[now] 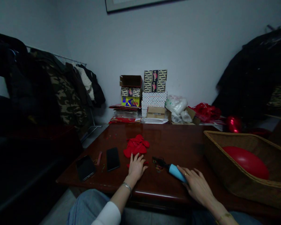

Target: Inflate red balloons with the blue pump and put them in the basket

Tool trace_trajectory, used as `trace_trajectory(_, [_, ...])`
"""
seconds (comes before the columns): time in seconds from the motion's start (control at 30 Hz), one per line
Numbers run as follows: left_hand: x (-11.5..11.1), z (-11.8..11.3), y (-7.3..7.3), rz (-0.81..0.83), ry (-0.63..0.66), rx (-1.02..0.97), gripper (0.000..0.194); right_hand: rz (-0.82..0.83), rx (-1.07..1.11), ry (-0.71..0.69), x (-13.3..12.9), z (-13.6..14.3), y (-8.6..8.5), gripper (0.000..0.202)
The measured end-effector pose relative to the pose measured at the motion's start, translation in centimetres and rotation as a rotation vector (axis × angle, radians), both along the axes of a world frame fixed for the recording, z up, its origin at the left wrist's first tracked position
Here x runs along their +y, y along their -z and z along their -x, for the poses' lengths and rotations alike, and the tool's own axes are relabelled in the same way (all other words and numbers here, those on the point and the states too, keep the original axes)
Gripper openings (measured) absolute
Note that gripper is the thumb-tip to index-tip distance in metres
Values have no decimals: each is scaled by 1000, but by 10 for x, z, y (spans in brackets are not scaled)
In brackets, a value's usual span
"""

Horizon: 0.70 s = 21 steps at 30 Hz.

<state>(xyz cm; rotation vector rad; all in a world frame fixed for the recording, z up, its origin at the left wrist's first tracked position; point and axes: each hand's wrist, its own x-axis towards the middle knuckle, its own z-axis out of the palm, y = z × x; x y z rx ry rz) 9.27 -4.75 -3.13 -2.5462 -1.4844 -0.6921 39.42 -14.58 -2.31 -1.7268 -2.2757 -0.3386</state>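
Note:
My left hand point(136, 168) reaches over the table with its fingers spread, at the near edge of a heap of red uninflated balloons point(136, 145). A bit of red shows under its fingers; whether they press on it I cannot tell. On the right, my right hand point(198, 185) is closed around the rear end of a light-blue hand balloon pump point(177, 173). The pump's black nozzle points left over several thin coloured rubber bands point(159, 169). An inflated red balloon point(247, 162) lies in a wicker basket point(234, 184) right of my right hand.
Two dark phones, one point(113, 159) nearer the balloons and one point(85, 167) at the left edge, lie on the brown table point(175, 140). Between them is a small pinkish stick point(99, 158). Stacked boxes point(154, 103) and plastic bags point(176, 104) stand behind. Coats hang on both sides.

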Motion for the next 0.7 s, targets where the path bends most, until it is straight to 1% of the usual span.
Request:
trace_trajectory(0.2, [4, -2, -1, 27, 10, -23, 21, 62, 17, -112, -7, -6, -14, 64])
trace_trajectory(0.33, [6, -2, -1, 22, 24, -20, 20, 44, 4, -108, -8, -8, -23, 66])
trace_trajectory(0.47, [10, -5, -1, 27, 35, -25, 18, 43, -23, -141, -9, -9, -27, 66])
trace_trajectory(0.7, [13, -7, 2, 49, 46, -50, 14, 82, -32, -175, -3, 4, -37, 65])
